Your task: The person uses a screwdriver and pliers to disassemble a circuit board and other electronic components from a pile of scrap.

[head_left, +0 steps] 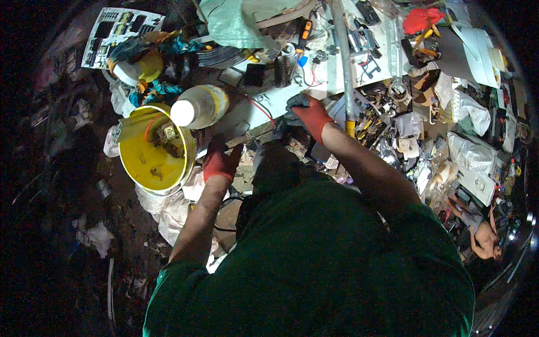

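Observation:
My left hand (pixel 220 161), in a red glove with dark fingers, is low beside the yellow bucket (pixel 147 174). Its thumb stands apart from the fingers, and I make out nothing held. Just above it, a clear plastic bottle (pixel 209 106) with a white cap leans across the bucket's rim. My right hand (pixel 309 114), in a red and grey glove, is over the near edge of a white board (pixel 264 112). Its fingers are curled closed; whatever they may hold is hidden. A thin red wire (pixel 260 106) lies on the board left of that hand.
A metal pole (pixel 343 62) rises right of my right hand. An orange-handled screwdriver (pixel 305 35) and small electronic parts are on the far table. Scrap (pixel 393 123) is heaped at the right, where another person (pixel 483 230) is visible. A green sack (pixel 230 22) hangs at the back.

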Demonstrator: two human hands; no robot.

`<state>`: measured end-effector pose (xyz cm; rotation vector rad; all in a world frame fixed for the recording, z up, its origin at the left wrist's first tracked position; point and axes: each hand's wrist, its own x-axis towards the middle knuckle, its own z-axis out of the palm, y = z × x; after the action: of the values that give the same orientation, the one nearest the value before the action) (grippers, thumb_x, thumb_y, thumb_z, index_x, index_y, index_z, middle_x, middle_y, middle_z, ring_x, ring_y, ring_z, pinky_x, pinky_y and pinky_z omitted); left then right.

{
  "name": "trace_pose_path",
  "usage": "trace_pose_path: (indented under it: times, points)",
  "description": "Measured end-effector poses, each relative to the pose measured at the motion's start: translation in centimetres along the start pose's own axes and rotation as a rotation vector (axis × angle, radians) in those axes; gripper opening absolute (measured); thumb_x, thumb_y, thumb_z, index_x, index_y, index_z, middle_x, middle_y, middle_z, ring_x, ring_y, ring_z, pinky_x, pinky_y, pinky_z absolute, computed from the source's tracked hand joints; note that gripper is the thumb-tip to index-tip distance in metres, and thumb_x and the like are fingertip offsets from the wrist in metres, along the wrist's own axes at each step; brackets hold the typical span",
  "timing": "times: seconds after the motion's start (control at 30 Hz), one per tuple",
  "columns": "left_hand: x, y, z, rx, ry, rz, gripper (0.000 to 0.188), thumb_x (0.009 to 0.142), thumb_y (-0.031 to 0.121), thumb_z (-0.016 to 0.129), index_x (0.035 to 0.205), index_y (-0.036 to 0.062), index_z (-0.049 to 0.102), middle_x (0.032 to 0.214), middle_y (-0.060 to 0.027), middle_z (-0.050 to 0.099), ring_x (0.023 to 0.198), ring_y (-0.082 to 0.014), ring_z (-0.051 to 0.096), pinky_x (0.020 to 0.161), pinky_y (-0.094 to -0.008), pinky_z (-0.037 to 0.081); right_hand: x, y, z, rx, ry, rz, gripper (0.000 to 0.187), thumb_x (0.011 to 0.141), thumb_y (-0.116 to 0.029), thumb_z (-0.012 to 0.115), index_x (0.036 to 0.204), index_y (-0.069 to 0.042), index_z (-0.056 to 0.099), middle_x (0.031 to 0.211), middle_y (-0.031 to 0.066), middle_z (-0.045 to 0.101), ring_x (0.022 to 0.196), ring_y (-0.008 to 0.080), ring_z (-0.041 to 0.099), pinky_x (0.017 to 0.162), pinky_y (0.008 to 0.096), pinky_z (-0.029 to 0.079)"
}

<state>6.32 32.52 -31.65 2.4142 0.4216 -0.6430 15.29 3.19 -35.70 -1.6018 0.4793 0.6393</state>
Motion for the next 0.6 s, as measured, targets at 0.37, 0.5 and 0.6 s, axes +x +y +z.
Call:
trace_pose_path:
  times: [0.37, 0.5, 0.6]
  points:
    - [1.5, 4.3, -1.2, 0.192, 0.037, 0.039, 0.072, 0.08, 0.054, 0.064, 0.136, 0.0119, 0.046, 0.137, -0.0173, 0.05, 0.123, -0.0362, 0.05, 0.099, -0.0437, 0.043, -1.3, -2.8, 0.0, -0.321, 0.092, -0.085, 0.038, 0.076, -0.028, 0.072, 0.104, -0.004, 0.065, 0.101, 0.0132, 0.069, 0.095, 0.0282, 0.064, 0.087, 0.0383, 0.049]
    - [2.2, 4.2, 0.0, 0.145, 0.195, 0.172, 0.062, 0.08, 0.048, 0.067, 0.125, 0.0084, 0.054, 0.131, -0.0198, 0.053, 0.12, -0.039, 0.05, 0.098, -0.0448, 0.043, -1.0, -2.7, -0.2, -0.354, 0.133, -0.101, 0.034, 0.076, -0.025, 0.072, 0.102, -0.003, 0.064, 0.099, 0.0123, 0.069, 0.093, 0.0267, 0.064, 0.087, 0.0374, 0.049]
    - [2.2, 3.8, 0.7, 0.125, 0.237, 0.201, 0.056, 0.079, 0.043, 0.069, 0.12, 0.0067, 0.057, 0.129, -0.0222, 0.053, 0.119, -0.0402, 0.05, 0.098, -0.0452, 0.042, -0.3, -2.8, 0.3, -0.249, 0.13, -0.132, 0.031, 0.077, -0.02, 0.072, 0.101, -0.004, 0.064, 0.098, 0.0095, 0.069, 0.091, 0.0237, 0.065, 0.085, 0.0357, 0.05]
